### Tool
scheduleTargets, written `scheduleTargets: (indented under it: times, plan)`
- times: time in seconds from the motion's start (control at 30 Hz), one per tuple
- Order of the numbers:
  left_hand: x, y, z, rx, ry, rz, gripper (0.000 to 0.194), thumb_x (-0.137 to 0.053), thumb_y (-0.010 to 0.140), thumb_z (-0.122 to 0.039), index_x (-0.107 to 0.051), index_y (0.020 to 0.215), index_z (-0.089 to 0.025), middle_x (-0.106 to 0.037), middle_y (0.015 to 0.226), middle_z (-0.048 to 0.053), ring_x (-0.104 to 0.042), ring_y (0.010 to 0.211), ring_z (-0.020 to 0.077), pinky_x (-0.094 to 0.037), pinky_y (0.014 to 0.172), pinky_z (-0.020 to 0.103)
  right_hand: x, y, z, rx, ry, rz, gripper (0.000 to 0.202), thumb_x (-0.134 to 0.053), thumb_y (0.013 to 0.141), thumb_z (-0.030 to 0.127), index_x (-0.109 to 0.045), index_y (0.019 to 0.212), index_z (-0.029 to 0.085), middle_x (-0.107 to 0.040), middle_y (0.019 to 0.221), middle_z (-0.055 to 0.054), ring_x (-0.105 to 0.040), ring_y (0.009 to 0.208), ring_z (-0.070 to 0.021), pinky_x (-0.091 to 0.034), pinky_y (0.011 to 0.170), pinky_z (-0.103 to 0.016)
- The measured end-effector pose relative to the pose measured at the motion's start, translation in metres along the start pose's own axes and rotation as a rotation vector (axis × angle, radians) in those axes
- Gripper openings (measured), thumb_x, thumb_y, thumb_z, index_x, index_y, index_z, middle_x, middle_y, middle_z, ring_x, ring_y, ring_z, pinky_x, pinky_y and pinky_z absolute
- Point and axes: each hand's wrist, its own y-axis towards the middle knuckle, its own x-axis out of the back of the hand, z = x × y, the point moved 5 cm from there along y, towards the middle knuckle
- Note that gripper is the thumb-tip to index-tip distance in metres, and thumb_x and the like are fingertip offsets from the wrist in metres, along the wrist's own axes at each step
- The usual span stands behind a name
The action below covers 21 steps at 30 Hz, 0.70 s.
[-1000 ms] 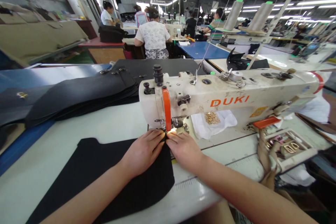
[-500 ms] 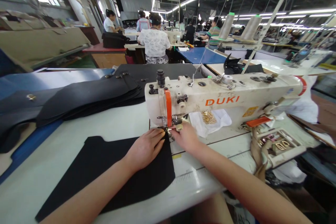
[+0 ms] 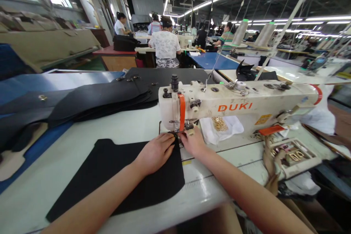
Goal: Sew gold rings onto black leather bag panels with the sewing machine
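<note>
A black, flat panel lies on the pale bed of the sewing machine, its upper right corner under the presser foot. My left hand rests on that corner, fingers bent together and holding the panel down just left of the needle area. Close on the right of the foot, my right hand is closed, thumb and finger pinched. What it pinches is hidden by the fingers and machine parts. An orange guard stands above both sets of fingertips.
Stacked dark panels with metal fittings lie at the left. Behind the needle is a white bag of small gold pieces. A tray of metal rings sits at right. Thread cones stand behind; several people work farther back.
The whole scene has shifted slightly right in view as the head turned. Both hands stay by the presser foot, and the black panel keeps nearly the same place under them.
</note>
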Motion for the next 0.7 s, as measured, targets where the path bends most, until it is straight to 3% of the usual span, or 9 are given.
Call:
scheduleTargets:
  times: [0.23, 0.5, 0.7]
  plan:
    - [0.002, 0.001, -0.001, -0.006, -0.005, 0.000, 0.027, -0.041, 0.092, -0.020, -0.064, 0.102, -0.012, -0.068, 0.101, 0.012, -0.062, 0.098, 0.0236, -0.053, 0.089, 0.039, 0.002, 0.000, -0.002, 0.001, -0.056, -0.009, 0.017, -0.053, 0.084, 0.018, -0.071, 0.087, 0.019, -0.069, 0.090, -0.009, -0.058, 0.094, -0.0234, -0.038, 0.087, -0.034]
    - [-0.001, -0.002, 0.002, 0.036, -0.047, 0.002, 0.025, -0.043, 0.092, -0.021, -0.062, 0.106, -0.013, -0.067, 0.105, 0.012, -0.061, 0.102, 0.0235, -0.053, 0.092, 0.040, 0.020, 0.000, -0.015, -0.043, -0.039, -0.051, 0.015, -0.055, 0.083, 0.017, -0.069, 0.078, 0.015, -0.067, 0.088, -0.010, -0.057, 0.090, -0.0230, -0.036, 0.087, -0.035]
    - [0.002, 0.000, 0.001, 0.033, -0.045, 0.004, 0.026, -0.043, 0.091, -0.020, -0.062, 0.106, -0.012, -0.068, 0.103, 0.012, -0.062, 0.100, 0.0237, -0.053, 0.091, 0.040, 0.013, -0.001, -0.009, -0.022, 0.053, -0.044, 0.011, -0.059, 0.081, 0.019, -0.070, 0.082, 0.018, -0.069, 0.084, -0.006, -0.060, 0.087, -0.0207, -0.040, 0.082, -0.031]
